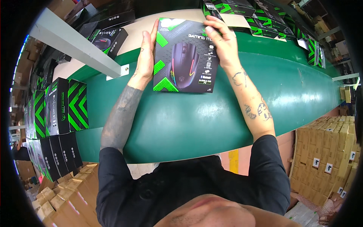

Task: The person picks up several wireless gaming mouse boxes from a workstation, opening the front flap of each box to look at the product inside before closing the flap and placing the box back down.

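Between my two hands a black and green gaming mouse box (206, 68) stands over the green table, its front panel with a dark mouse picture toward me. My left hand (146, 53) presses along the box's left side, fingers stretched upward. At the upper right corner, my right hand (224, 43) grips the box, with its fingers bent over the top edge and its thumb near the front. The box's back and underside are hidden.
The green table (170, 128) curves across the view. Stacked mouse boxes (56, 109) stand at its left, more boxes (264, 22) at the far right. A white metal post (83, 41) rises at the upper left. Brown cartons (325, 155) are piled at the lower right.
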